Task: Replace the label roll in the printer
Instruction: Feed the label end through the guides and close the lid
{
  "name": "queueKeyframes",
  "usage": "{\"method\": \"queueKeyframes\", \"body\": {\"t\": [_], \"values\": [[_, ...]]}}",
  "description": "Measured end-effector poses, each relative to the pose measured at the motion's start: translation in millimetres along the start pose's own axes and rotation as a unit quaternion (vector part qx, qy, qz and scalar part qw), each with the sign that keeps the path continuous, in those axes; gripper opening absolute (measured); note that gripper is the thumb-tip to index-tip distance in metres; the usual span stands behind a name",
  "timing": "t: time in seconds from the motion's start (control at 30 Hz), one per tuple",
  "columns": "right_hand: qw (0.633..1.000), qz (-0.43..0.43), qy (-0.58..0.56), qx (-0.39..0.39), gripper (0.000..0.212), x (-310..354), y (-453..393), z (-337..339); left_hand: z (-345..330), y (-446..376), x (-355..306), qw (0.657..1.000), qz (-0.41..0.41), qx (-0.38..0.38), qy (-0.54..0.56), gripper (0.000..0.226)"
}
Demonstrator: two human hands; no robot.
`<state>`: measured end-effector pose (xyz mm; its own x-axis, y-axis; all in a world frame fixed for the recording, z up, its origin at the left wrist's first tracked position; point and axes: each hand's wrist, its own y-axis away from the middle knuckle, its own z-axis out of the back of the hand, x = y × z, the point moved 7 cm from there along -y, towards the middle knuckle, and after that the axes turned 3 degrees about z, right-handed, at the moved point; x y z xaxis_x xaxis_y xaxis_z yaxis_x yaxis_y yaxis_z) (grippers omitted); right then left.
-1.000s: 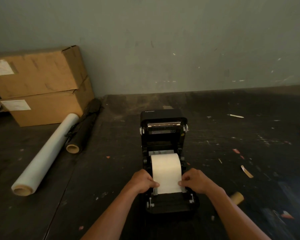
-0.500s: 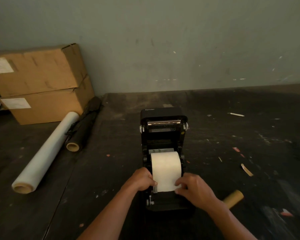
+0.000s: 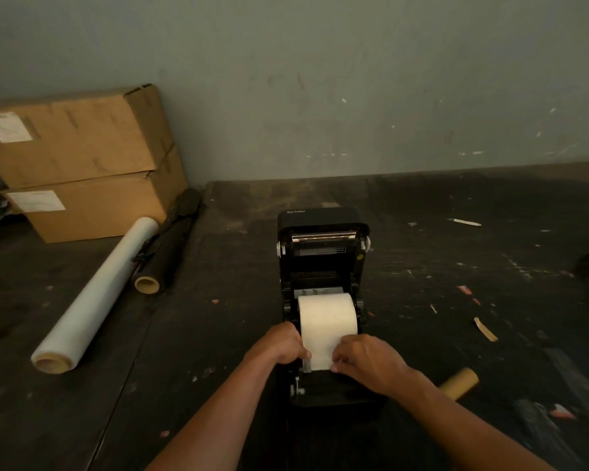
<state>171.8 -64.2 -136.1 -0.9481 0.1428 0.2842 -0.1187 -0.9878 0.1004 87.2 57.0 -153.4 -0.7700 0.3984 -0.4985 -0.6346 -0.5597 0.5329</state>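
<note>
A black label printer [image 3: 323, 253] stands on the dark table with its lid tipped up and back. A white label roll [image 3: 327, 317] lies in its open bay, its loose end drawn toward me. My left hand [image 3: 281, 346] pinches the left edge of that loose end by the left guide. My right hand [image 3: 368, 363] lies over the right part of the label end, fingers pressed on it, and hides the printer's front right. An empty brown cardboard core [image 3: 459, 387] rests on the table just right of my right wrist.
Two stacked cardboard boxes [image 3: 82, 164] sit at the back left. A clear film roll [image 3: 96, 297] and a black roll [image 3: 169, 246] lie beside them. Paper scraps [image 3: 485, 329] litter the table at right. A grey wall rises behind.
My right hand has slid left and inward over the label end. My left hand stays on the left edge. The view has shifted slightly.
</note>
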Motion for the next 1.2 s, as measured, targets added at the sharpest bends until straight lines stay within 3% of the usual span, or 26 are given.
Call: {"method": "queueKeyframes", "body": {"t": [0.53,0.8,0.9,1.03,1.13,1.2], "values": [[0.986,0.098,0.11,0.076,0.028,10,-2,1,-1,0,-1,1.0,0.018,-0.011,-0.009,0.028],[0.973,0.093,0.188,0.095,0.022,13,-6,-4,-2,8,-3,0.999,-0.006,-0.049,-0.006,0.022],[0.974,0.089,0.192,0.077,0.024,17,-3,-5,-3,17,-3,0.995,-0.03,-0.094,-0.003,0.014],[0.978,0.092,0.182,0.052,0.026,17,0,-8,2,51,-1,0.955,-0.105,-0.278,-0.002,0.019],[0.977,0.092,0.185,0.043,0.025,15,2,-11,-17,62,-11,0.941,-0.201,-0.265,-0.067,0.026],[0.978,0.088,0.185,0.039,0.025,14,3,-12,-27,60,-12,0.94,-0.218,-0.242,-0.106,0.029]]}}
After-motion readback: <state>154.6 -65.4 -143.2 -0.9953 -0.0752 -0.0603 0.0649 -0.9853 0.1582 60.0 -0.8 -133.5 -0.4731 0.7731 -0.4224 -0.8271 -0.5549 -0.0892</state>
